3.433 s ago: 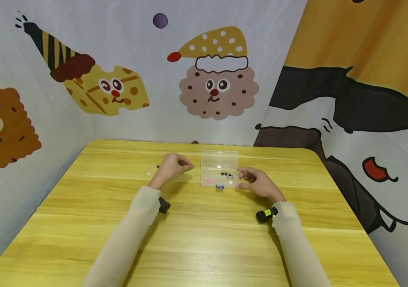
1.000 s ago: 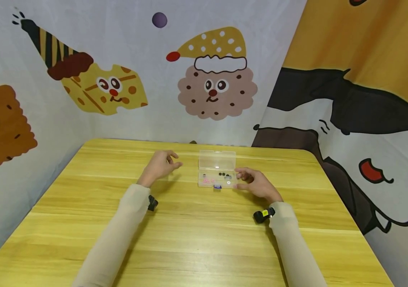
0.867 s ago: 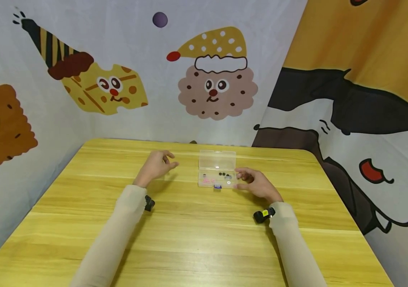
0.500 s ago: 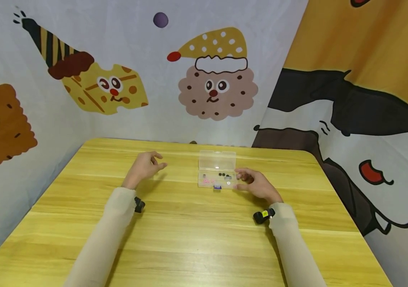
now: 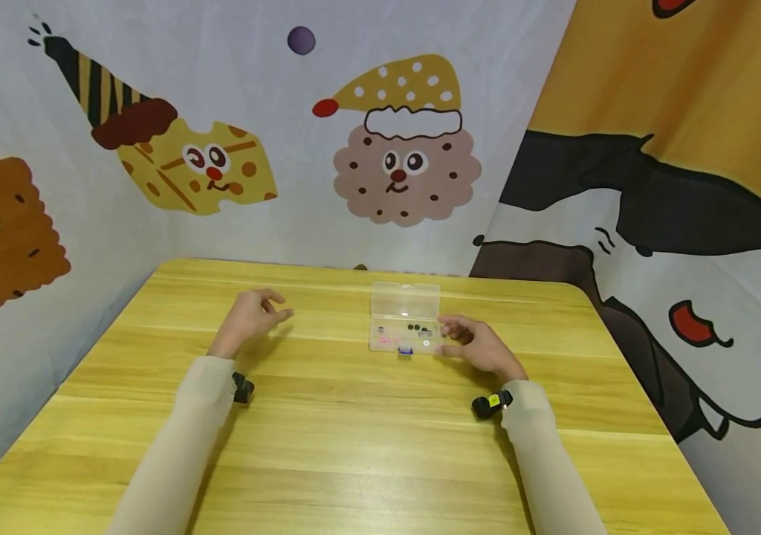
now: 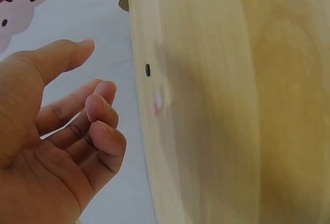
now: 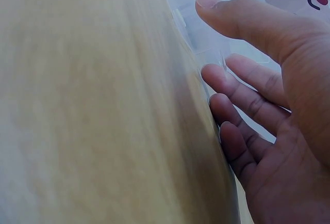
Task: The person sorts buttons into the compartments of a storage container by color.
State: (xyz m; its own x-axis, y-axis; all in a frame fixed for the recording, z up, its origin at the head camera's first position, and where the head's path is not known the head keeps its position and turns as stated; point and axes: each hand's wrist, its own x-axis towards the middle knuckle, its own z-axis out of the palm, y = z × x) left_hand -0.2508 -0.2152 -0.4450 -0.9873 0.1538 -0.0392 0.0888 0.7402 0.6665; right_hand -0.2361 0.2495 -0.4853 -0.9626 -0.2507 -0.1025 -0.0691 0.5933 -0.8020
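A clear plastic compartment box [image 5: 406, 300] stands with its lid up near the back of the table. Inside lie several small pink pieces [image 5: 387, 339], small black pieces [image 5: 414, 327] and a white ring-like piece [image 5: 426, 343]. My right hand [image 5: 481, 346] is at the box's right side, fingers loosely bent; whether the fingertips touch it I cannot tell. To the left, my left hand [image 5: 244, 324] hovers over the table, fingers relaxed and holding nothing. In the left wrist view, a black piece [image 6: 147, 70], a white piece [image 6: 159, 100] and a pink piece [image 6: 155, 109] lie beyond its fingers.
The wooden table [image 5: 367, 453] reaches back to a printed cloth wall [image 5: 233, 238]. A blue clasp [image 5: 406, 351] sits at the box's front edge. Cameras are strapped to both wrists.
My left hand held a dark piece near the box; a dark piece now lies in the box's left compartment. That hand has moved left, empty. The right hand has stayed beside the box.
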